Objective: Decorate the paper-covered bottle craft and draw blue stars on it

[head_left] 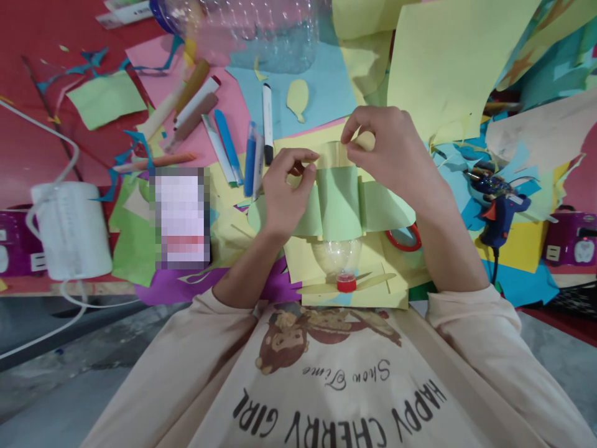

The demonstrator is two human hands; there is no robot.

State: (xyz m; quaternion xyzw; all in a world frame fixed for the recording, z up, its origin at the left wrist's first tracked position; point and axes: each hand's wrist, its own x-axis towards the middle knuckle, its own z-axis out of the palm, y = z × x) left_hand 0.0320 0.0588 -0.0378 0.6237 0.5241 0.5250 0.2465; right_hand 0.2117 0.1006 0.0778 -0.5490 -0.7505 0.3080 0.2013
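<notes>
A clear plastic bottle (336,254) lies in front of me, its red cap (346,283) towards my body. Light green paper (339,202) wraps its middle, and a green paper wing (387,205) sticks out to the right, with a matching one on the left partly behind my hand. My left hand (290,190) is at the far left end of the wrapped bottle, thumb and forefinger curled into a pinch. On the far right side my right hand (382,146) pinches with thumb and forefinger, by a thin pale strip. What either pinch holds is too small to make out.
Several markers (228,146) and a phone with a blurred screen (181,218) lie to the left. A large clear bottle (261,31) lies at the back. Red-handled scissors (405,238) and a blue glue gun (502,218) are on the right, among coloured paper scraps.
</notes>
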